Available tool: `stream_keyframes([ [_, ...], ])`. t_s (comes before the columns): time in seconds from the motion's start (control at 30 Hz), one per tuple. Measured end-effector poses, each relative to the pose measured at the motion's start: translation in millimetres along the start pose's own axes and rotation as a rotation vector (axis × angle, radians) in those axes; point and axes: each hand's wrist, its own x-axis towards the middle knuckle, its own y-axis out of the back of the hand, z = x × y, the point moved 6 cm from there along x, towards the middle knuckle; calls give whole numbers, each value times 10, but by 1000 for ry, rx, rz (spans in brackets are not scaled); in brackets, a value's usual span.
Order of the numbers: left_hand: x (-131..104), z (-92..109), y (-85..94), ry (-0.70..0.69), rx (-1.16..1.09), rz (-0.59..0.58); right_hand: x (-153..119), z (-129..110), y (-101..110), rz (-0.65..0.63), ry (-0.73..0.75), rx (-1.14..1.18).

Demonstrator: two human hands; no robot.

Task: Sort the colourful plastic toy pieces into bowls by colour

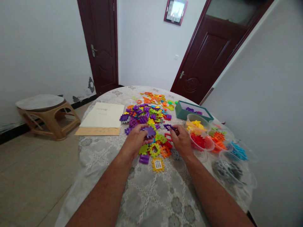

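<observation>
My left hand (137,138) pinches a flat purple toothed plate (150,132) over the front of a mixed heap of plastic pieces (151,115). To its right, my right hand (181,138) has its fingers closed on a dark purple openwork piece (168,127). Between and below the hands lie a lime toothed ring (154,150), an orange piece (165,151) and a purple ridged block (144,159). Nearest the front is a yellow window piece (158,165).
Clear tubs hold yellow (196,125), red (198,141), orange (219,138), blue (238,151) and grey pieces (227,170) at the right. Behind them, a green box (181,111) contains purple pieces. Papers (103,115) lie left; a stool (47,116) stands beyond the table.
</observation>
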Motion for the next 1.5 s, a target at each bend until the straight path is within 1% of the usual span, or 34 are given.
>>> stream_keyframes([
  [0.07,-21,-15,-32,16,10,-24,-53,-210,-1,19,109,79],
  [0.17,-48,-41,-79,33,-11,-76,-153,-468,-116,-46,271,154],
  [0.23,-57,-47,-99,19,5,-101,-216,-550,-218,-117,336,164],
  [0.3,-57,-43,-102,-12,40,-103,-263,-572,-299,-182,371,168],
  [0.37,-49,-31,-91,-34,63,-89,-293,-572,-337,-219,404,186],
  [0.47,-23,30,-27,-73,34,-32,-302,-555,-334,-216,424,198],
  [0.53,-1,103,68,-119,-27,47,-298,-543,-344,-220,423,165],
  [0.6,17,175,178,-159,-101,130,-316,-555,-399,-278,451,105],
  [0.67,30,232,267,-193,-164,188,-362,-582,-487,-369,495,41],
  [0.77,39,270,317,-217,-219,211,-428,-596,-593,-457,503,-39],
  [0.87,40,258,299,-202,-231,212,-441,-569,-611,-462,468,-83],
  [0.97,36,236,270,-190,-221,211,-413,-510,-565,-440,446,-93],
  [1.13,27,207,225,-180,-184,164,-352,-434,-499,-407,409,-50],
  [1.2,20,192,209,-173,-168,150,-326,-431,-466,-363,376,14],
  [1.27,17,178,194,-166,-155,138,-293,-424,-411,-289,319,101],
  [1.33,18,163,178,-160,-146,122,-257,-389,-353,-217,219,211],
  [1.37,20,157,170,-157,-141,115,-239,-353,-332,-188,144,281],
  [1.5,18,131,140,-142,-110,94,-201,-160,-342,-128,-234,622],
])
